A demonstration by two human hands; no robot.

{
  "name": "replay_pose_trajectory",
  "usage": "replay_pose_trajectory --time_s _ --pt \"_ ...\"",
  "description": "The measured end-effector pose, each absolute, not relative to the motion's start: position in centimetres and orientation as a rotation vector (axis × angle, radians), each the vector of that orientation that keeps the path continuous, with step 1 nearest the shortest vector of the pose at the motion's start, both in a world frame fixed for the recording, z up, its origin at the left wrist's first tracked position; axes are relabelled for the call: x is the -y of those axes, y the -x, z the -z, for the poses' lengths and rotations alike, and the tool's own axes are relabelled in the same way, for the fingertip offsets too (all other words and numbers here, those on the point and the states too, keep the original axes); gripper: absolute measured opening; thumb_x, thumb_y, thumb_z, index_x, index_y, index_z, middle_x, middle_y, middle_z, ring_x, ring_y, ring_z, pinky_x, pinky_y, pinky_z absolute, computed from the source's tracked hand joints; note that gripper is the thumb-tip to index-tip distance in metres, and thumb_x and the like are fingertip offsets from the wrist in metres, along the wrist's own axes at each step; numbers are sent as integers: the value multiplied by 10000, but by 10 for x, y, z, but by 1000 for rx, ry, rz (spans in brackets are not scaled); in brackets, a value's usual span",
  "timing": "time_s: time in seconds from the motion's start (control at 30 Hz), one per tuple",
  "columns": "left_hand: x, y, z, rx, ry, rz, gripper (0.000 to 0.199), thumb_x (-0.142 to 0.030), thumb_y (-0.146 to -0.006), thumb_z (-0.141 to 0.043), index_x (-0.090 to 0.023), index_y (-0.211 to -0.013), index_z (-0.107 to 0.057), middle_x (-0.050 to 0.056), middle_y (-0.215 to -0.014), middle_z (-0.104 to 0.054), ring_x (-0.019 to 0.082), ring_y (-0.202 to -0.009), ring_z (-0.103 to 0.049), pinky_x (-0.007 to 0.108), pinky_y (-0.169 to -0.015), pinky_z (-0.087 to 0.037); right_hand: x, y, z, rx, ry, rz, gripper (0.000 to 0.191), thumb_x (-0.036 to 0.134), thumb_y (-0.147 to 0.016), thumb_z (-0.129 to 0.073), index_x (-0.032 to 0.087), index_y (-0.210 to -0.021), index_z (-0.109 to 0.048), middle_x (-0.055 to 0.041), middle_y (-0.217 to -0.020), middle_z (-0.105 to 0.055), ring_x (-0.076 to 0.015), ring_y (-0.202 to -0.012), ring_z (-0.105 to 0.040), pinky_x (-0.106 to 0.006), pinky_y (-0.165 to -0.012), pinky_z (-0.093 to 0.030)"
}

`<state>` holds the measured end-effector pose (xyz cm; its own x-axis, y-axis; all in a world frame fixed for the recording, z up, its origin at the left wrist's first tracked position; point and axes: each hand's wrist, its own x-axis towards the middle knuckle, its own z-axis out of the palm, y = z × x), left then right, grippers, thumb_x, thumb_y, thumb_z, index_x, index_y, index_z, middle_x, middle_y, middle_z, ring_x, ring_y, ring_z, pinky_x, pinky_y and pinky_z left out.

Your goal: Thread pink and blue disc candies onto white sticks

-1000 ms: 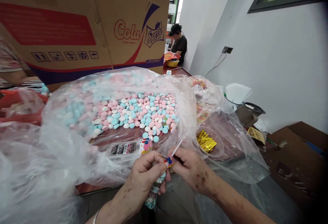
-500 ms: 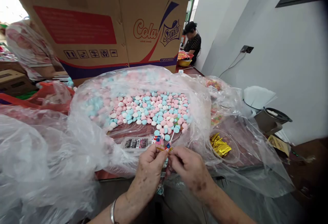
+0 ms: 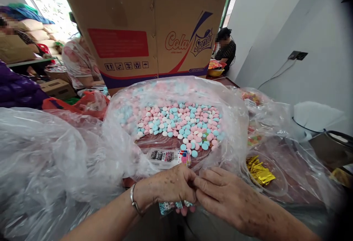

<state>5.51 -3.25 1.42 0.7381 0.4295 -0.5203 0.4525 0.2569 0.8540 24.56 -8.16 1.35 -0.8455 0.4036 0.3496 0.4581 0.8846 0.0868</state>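
Observation:
My left hand [image 3: 175, 184], with a silver bracelet on its wrist, is closed in front of the candy pile. Against its fingertips are those of my right hand [image 3: 220, 193], whose fingers are bent together. A small patterned packet [image 3: 168, 207] hangs below my left hand; its upper part is hidden by the hands. What my right fingers pinch is hidden. Pink, blue and white candies [image 3: 176, 119] lie inside a large clear plastic bag [image 3: 124, 123]. Just beyond my left hand is a clear flat box with printed labels [image 3: 162, 155].
A tall cardboard carton [image 3: 124, 9] stands behind the candies. At right are a round clear tub [image 3: 281, 186] with gold ties [image 3: 260, 171] and a dark container [image 3: 331, 145]. Several people sit farther back. Loose plastic [image 3: 55, 167] covers the left side.
The view has swung left, so the scene sits farther right. My hands have turned inward, and the stick and gold tie seen between them are now hidden. The packet hangs more sideways.

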Motion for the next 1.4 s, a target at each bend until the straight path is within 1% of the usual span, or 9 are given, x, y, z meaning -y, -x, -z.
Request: replay_pose_trajectory --time_s 0.13,0.4,0.5,0.6,0.77,0.93,1.13,1.27,1.4 --pt "38 -62 -4 -982 -1758 -177 60 -122 -659 -562 -167 -670 -598 0 -590 -612 154 -501 -574 242 -455 -441 82 -239 1 2648 795 417 305 93 -957 -316 127 -898 -614 -93 -813 -606 -213 -748 -494 -363 -681 -404" --pt "50 -80 12 -1053 -2553 -1655 127 -86 -880 -492 -139 -956 -579 126 -892 -631 243 -818 -558 397 -726 -471 46 -222 4 1803 1277 247 176 157 -944 -413 170 -827 -545 -21 -689 -576 -149 -628 -545 -248 -578 -428" --pt "59 -74 8 -880 -2177 -1449 65 -210 -920 -500 -170 -927 -550 49 -764 -585 190 -707 -534 325 -655 -451 48 -211 -12 1597 1266 11 127 176 -929 -450 186 -834 -534 23 -665 -581 -109 -555 -542 -200 -517 -424" --pt "55 -65 -2 -908 -1395 -1188 288 -399 -984 -378 -187 -912 -559 21 -725 -580 171 -658 -537 297 -622 -451 60 -197 -21 1703 1124 -75 149 165 -907 -449 197 -784 -528 27 -667 -570 -107 -586 -549 -197 -552 -434" --pt "35 -37 -24 -448 -1075 -1242 508 -585 -943 -366 -180 -997 -669 88 -882 -705 256 -940 -607 402 -896 -442 63 -194 -18 1726 1154 -239 189 173 -911 -429 204 -744 -513 46 -603 -521 -94 -517 -501 -186 -487 -395" --pt "37 -28 -19 -698 -1305 -928 449 -491 -960 -440 -158 -850 -722 55 -839 -682 199 -828 -586 335 -834 -447 61 -192 -8 1703 1123 -267 159 209 -878 -488 195 -731 -548 26 -639 -542 -105 -571 -499 -205 -545 -400" --pt "60 -42 -8 -664 -1114 -1169 291 -312 -836 -706 -195 -1094 -641 25 -988 -653 162 -936 -598 248 -831 -479 77 -162 1 1122 1135 -1295 271 443 -796 -630 175 -780 -589 40 -606 -468 -77 -494 -376 -188 -448 -323" --pt "81 -33 -2 -567 -1080 -1180 288 -345 -907 -607 -235 -1170 -563 3 -838 -619 90 -545 -576 210 -511 -501 86 -151 14 908 1085 -1666 454 572 -716 -704 170 -909 -616 66 -563 -400 -70 -457 -323 -189 -416 -261" --pt "102 18 -4 -800 -1328 -1406 245 -257 -934 -565 -271 -1177 -596 9 -883 -642 79 -582 -546 192 -533 -473 96 -161 38 1315 1064 -1686 392 564 -843 -598 171 -836 -594 39 -632 -452 -80 -537 -372 -198 -487 -299"
